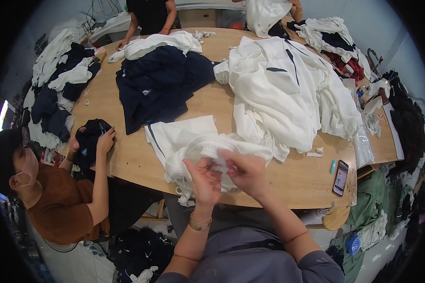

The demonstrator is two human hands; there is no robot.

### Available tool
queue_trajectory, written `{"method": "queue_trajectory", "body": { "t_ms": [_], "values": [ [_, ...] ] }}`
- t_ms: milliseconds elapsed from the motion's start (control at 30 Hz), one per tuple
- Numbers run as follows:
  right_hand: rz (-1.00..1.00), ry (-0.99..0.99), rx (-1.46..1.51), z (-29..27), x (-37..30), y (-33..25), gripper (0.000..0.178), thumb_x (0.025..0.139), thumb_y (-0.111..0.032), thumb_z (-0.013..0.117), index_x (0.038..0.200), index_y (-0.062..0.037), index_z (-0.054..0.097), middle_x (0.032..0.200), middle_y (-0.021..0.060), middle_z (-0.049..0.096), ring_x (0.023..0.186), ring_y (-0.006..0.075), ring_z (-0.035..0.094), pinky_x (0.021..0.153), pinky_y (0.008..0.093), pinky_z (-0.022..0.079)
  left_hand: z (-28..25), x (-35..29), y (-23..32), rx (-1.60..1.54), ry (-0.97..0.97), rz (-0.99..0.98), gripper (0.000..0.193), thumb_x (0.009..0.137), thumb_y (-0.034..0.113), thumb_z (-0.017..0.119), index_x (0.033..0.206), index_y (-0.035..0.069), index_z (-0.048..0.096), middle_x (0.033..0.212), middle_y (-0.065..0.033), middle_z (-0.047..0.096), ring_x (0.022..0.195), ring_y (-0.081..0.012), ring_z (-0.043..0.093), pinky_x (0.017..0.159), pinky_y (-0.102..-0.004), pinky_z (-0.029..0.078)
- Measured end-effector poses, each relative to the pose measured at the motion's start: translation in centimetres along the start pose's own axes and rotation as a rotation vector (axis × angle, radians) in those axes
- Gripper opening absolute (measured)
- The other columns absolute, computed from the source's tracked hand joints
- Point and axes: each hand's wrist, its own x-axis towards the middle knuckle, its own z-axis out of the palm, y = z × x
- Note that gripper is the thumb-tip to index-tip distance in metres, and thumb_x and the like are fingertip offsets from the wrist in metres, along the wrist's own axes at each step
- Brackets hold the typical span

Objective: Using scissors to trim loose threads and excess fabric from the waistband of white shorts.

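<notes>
A white garment (182,128) with a gathered elastic waistband and a dark stripe lies bunched at the table's near edge, right in front of me. My left hand (206,183) is at its near side, palm turned inward, with curled fingers gripping the cloth. Beside it, my right hand (246,170) is closed and slightly blurred, its fingertips meeting the left ones over a pale bit. Something small and red shows at the right fingers, too unclear to name. Part of the waistband is hidden behind both hands.
On the wooden table (141,155) lie a navy garment pile (160,85) and a large white pile (278,94). A phone (340,178) and a small turquoise object (333,166) are at right. A masked co-worker (56,188) handles navy cloth (90,137) at left; two people stand across.
</notes>
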Motion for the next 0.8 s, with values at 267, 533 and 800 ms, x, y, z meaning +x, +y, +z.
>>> {"method": "queue_trajectory", "body": {
  "t_ms": [267, 533, 800],
  "values": [
    [0.228, 0.204, 0.189, -0.2, -1.8, -0.3, 0.011, 0.074, -0.004, 0.067, 0.083, -0.0065, 0.062, 0.058, -0.0028, 0.052, 0.049, 0.0027, 0.041, 0.044, 0.0181, 0.031, 2.5, 0.0, 1.3, 0.012, 0.072, 0.039, 0.033, 0.095, 0.025, 0.034, 0.119, 0.004, 0.040, 0.111, -0.0090, 0.053, 0.097, -0.0184, 0.057, 0.075, -0.0340, 0.053],
    [0.450, 0.134, 0.255, 0.5, -3.5, 4.4, 0.016, 0.074, -0.012, 0.071, 0.082, -0.0018, 0.062, 0.064, 0.0008, 0.055, 0.055, 0.0041, 0.042, 0.050, 0.0199, 0.036, 2.0, 0.7, 2.0, 0.161, 0.055, 0.004, 0.040, 0.085, 0.005, 0.052, 0.122, 0.004, 0.035, 0.104, -0.0056, 0.054, 0.087, -0.0108, 0.057, 0.049, -0.0186, 0.048],
    [0.379, -0.086, 0.423, -2.0, -2.2, 3.3, 0.015, 0.080, -0.013, 0.065, 0.077, 0.0012, 0.060, 0.064, 0.0000, 0.053, 0.059, 0.0054, 0.042, 0.055, 0.0202, 0.035, 2.0, 0.7, 0.8, 0.249, 0.086, -0.041, 0.040, 0.086, 0.006, 0.051, 0.122, 0.009, 0.035, 0.105, -0.0054, 0.054, 0.085, -0.0104, 0.057, 0.052, -0.0201, 0.048]
  ]
}}
